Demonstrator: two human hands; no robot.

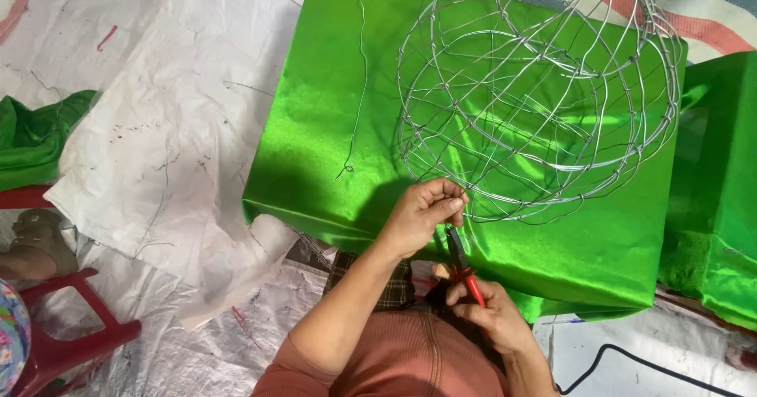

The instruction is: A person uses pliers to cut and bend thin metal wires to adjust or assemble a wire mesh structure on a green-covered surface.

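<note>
With the left hand (422, 212) pinching the frame (536, 97) rim and the right hand (493, 314) gripping the pliers (461, 263) just below, a slipping jaw could nick the fingers.

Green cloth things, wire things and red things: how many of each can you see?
Green: 3, the box, a second box, a cloth.
Wire: 2, the frame, a loose wire.
Red: 2, the stool, the pliers in the right hand.
Total: 7.
</note>
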